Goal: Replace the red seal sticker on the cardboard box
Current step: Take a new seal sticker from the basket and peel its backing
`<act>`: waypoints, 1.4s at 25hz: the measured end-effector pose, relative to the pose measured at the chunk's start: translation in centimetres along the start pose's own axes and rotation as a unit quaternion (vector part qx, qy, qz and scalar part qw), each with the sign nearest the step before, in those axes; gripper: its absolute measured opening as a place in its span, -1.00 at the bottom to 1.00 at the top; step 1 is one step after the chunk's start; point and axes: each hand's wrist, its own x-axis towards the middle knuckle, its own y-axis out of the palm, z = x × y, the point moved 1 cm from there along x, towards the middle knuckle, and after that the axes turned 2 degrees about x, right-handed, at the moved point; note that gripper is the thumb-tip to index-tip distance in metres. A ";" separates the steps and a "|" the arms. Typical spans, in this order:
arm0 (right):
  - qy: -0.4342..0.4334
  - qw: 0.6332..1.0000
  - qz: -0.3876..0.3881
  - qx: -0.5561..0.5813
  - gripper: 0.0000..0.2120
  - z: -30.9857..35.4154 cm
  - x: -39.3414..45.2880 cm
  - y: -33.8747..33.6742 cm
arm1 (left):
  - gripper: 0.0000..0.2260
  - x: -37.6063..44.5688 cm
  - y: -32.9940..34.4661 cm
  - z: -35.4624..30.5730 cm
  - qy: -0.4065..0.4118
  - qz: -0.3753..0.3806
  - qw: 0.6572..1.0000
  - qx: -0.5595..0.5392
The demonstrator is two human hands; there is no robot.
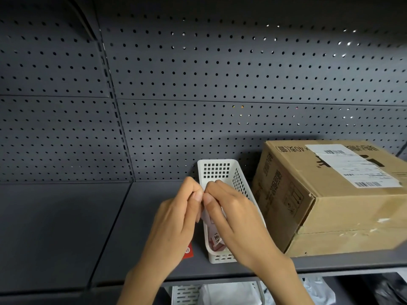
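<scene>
The big dark shelf (pixel 66 227) has a wall full of small holes behind it. The cardboard box (pixel 330 194) sits at the right end of the shelf, close to the back wall, with a white paper label on top. No red seal shows on the sides of the box that can be seen. Just left of the box stands a thin white basket (pixel 220 172), running from the back wall to the front edge, with small papers in it. Both hands are held up over the basket, wrists low and fingers bent. The left hand (pixel 176 221) and the right hand (pixel 233 216) meet at the fingertips and pinch a small pale strip between them. It looks like the new sticker is being peeled off its backing. Next it must be pulled free and pressed flat onto the box. A red sticker (pixel 188 252) lies near the front edge, partly hidden under the left hand.
</scene>
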 end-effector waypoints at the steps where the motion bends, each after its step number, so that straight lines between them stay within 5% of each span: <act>1: 0.000 1.000 0.002 0.004 -0.69 -0.1 -0.1 -0.1 | -0.78 0.0 0.2 -0.1 -0.003 0.000 1.000 -0.007; 29: 0.016 0.996 -0.073 -0.039 -0.78 1.4 -1.3 0.7 | -0.75 -1.6 -0.4 -1.0 -0.001 0.001 1.000 0.021; 35: 0.078 0.985 -0.130 0.081 -0.74 1.0 -1.4 1.1 | -0.78 -1.6 -0.5 -0.2 -0.051 -0.009 0.998 -0.040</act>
